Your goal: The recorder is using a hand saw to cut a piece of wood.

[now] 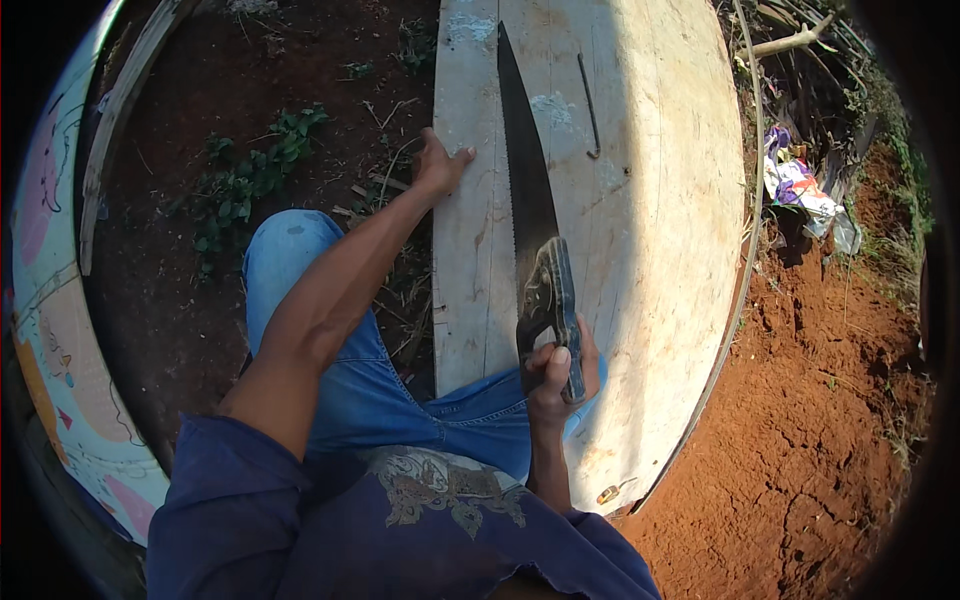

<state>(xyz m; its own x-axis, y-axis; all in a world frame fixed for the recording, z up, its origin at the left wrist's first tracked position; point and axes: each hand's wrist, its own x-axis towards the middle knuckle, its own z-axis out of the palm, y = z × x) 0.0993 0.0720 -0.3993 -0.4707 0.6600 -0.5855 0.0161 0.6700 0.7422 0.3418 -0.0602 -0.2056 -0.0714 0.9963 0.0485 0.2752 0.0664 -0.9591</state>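
My right hand (562, 375) is wrapped round the dark handle of a hand saw (534, 200). The saw's long blade points away from me over a pale wooden board (680, 200), with its toothed edge facing left. Whether the teeth touch the wood, I cannot tell. At the board's left edge, my left hand (437, 165) rests with its thumb on top and its other fingers partly hidden over the side. A thin dark metal rod with a hooked end (589, 108) lies on the board to the right of the blade.
A small yellow tape measure (609, 494) sits near the board's near right corner. Left of my knee are dark soil and a leafy plant (255, 165), then a painted panel (60, 350) and a wooden strip (115, 120). Reddish earth (800, 430) and a crumpled plastic wrapper (800, 185) lie at right.
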